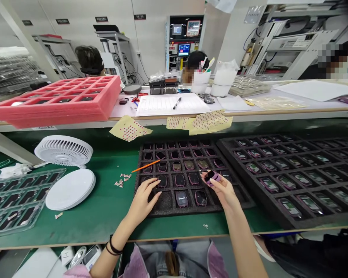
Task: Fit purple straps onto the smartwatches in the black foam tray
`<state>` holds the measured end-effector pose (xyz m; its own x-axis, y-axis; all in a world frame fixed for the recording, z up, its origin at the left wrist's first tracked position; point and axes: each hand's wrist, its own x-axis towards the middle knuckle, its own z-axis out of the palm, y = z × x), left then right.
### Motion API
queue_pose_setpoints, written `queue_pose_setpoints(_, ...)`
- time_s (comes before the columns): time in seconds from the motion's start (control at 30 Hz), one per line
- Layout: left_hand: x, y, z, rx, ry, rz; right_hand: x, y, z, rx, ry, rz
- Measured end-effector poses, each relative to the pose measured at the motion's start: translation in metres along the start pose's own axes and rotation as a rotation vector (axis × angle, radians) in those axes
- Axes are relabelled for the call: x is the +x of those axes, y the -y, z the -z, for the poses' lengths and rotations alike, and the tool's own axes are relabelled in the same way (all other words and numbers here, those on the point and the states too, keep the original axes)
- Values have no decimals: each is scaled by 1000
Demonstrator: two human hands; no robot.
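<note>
two black foam trays (266,200) on green bench matting (110,220)

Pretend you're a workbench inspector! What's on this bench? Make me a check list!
Surface: green bench mat with a wooden front edge.
Job's things: black foam tray of small dark pink-rimmed devices; fuller foam tray to the right.
Clutter: white fan, white disc, paper scraps, orange stick.
Grippers: left hand rests on the tray; right hand holds one device.
Cables: black wires by the far wall.
Surroundings: pink foam tray on the shelf, a co-worker, a machine with screens.
</note>
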<state>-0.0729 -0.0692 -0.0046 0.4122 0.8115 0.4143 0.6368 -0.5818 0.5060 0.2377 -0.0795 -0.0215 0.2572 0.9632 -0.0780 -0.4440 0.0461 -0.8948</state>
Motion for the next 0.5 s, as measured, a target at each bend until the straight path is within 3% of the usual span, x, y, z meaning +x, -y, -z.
queue_pose_setpoints(0.5, -7, 7, -12, 218, -20, 14, -3, 1, -2, 9, 9, 9)
